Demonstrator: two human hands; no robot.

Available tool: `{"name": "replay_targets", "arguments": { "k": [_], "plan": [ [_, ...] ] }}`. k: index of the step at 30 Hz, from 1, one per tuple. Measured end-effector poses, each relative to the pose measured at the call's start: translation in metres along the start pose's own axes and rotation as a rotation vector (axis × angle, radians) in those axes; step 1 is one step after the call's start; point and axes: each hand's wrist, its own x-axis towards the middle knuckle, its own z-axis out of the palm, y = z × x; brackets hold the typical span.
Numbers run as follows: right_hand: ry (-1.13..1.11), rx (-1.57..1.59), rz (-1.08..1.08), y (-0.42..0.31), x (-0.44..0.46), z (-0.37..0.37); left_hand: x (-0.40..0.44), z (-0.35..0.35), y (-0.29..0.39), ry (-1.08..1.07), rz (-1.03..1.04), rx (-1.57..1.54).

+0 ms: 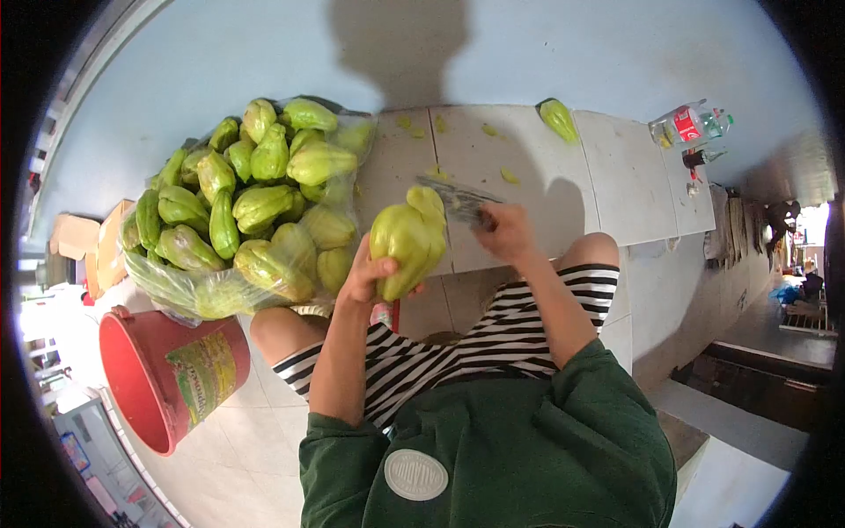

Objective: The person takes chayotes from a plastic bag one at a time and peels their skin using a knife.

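My left hand [363,275] is closed around a pale green chayote [407,242], held up above my lap with its narrow, knobbly end pointing away. In my right hand [508,234] is a knife [456,199], its blade smeared by motion. The blade is close to the chayote's narrow end; whether it touches cannot be made out. Small green scraps [510,176] lie on the tiled ledge [493,220] beyond my hands.
To the left, a clear plastic bag [163,283] holds several chayotes. Below it a red bucket [113,370] leans over on the floor. One chayote [557,120] lies near the wall. At the right are a plastic bottle [691,126] and a small dark bottle [698,158].
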Motion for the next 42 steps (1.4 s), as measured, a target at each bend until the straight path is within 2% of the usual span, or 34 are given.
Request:
{"name": "replay_targets", "arguments": {
  "k": [1, 3, 4, 5, 6, 8, 13, 15, 19, 21, 22, 24, 28, 30, 36, 42],
  "plan": [
    [0.019, -0.005, -0.019, 0.016, 0.004, -0.001, 0.002, 0.015, 0.002, 0.146, 0.114, 0.076],
    [-0.038, -0.050, 0.212, 0.027, 0.006, -0.006, 0.010, 0.014, 0.009, 0.141, 0.135, 0.079],
    [-0.049, -0.050, 0.229, 0.020, -0.004, -0.007, 0.005, 0.016, 0.004, 0.155, 0.134, 0.055],
    [-0.056, -0.042, 0.289, 0.014, -0.001, -0.011, 0.004, 0.010, 0.012, 0.110, 0.027, 0.093],
    [-0.053, -0.035, 0.334, 0.008, 0.010, -0.017, 0.011, 0.010, 0.012, 0.102, 0.045, 0.098],
    [-0.047, -0.028, 0.324, 0.014, 0.007, -0.011, 0.012, 0.008, 0.009, 0.214, 0.251, 0.408],
    [-0.039, -0.005, 0.359, 0.008, -0.008, -0.003, 0.006, 0.018, 0.017, 0.296, 0.371, 0.647],
    [-0.034, -0.003, 0.259, 0.002, -0.010, -0.003, 0.007, 0.020, 0.018, 0.325, 0.396, 0.716],
    [-0.033, 0.011, 0.174, -0.018, -0.014, -0.012, 0.011, 0.020, 0.015, 0.464, 0.471, 1.054],
    [-0.030, -0.010, -0.080, -0.034, -0.019, -0.020, 0.011, 0.018, 0.013, 0.501, 0.505, 1.169],
    [-0.032, -0.006, -0.076, -0.041, -0.019, -0.021, 0.012, 0.019, 0.012, 0.537, 0.499, 1.237],
    [-0.027, -0.096, -0.282, -0.058, -0.018, -0.023, 0.011, 0.019, 0.011, 0.565, 0.491, 1.304],
    [0.021, -0.127, -0.394, -0.077, -0.011, -0.015, 0.010, 0.013, 0.007, 0.591, 0.513, 1.484],
    [-0.007, -0.161, -0.391, -0.082, -0.010, -0.012, 0.011, 0.009, 0.002, 0.610, 0.545, 1.523],
    [-0.064, -0.167, -0.387, -0.087, -0.007, -0.007, 0.009, 0.013, 0.003, 0.697, 0.472, 1.715],
    [-0.119, -0.150, -0.360, -0.084, -0.007, -0.008, 0.009, 0.009, 0.007, 0.667, 0.608, 1.828]
  ]
}}
